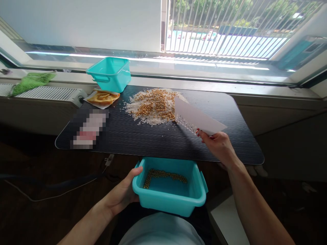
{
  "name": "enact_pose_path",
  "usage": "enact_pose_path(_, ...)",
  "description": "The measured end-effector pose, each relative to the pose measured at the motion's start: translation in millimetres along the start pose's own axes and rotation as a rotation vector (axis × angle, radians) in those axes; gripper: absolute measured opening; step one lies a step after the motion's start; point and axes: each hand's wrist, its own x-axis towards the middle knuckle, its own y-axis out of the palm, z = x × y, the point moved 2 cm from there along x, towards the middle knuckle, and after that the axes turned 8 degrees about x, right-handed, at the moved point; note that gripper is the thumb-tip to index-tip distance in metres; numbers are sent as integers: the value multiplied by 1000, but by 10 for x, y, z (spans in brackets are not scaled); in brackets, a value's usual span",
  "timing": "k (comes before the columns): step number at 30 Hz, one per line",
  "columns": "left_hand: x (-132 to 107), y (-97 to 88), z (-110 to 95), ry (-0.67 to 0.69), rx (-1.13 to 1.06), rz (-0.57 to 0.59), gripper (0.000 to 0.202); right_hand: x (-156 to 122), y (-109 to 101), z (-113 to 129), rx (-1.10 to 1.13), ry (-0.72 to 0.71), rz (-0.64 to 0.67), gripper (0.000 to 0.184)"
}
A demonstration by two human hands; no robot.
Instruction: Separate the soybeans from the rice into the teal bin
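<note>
Nearest, the left hand [126, 190] grips the left side of a turquoise plastic tub [170, 200] held at the table's front edge, with a scatter of yellow beans [166, 174] on its floor. Past it, the right hand [220, 147] pinches the lower edge of a white sheet with a row of holes [198, 117], tilted over the dark wood-grain table [143, 143] at the right side of a mound of white grains and tan beans [153, 105]; whether it touches the mound, I cannot tell. Farther back, a second turquoise tub [112, 78] stands at the table's rear left, with a green towel [33, 83] on the radiator [51, 94] beyond the table's left end.
</note>
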Motion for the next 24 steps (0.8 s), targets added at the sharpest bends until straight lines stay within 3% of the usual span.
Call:
enact_pose_path(7,2,-1,-2,-7,13,-18,67,25,-23,19,25,22,8,35)
enact_pose_path(13,-50,-38,-35,12,3,-35,67,-1,94,91,60,-27,85,34)
enact_pose_path(21,-146,-258,-64,24,-32,-119,67,11,310,154,62,-155,193,31)
enact_pose_path(24,-190,-353,-69,28,-45,-150,67,-45,391,262,114,-202,293,30)
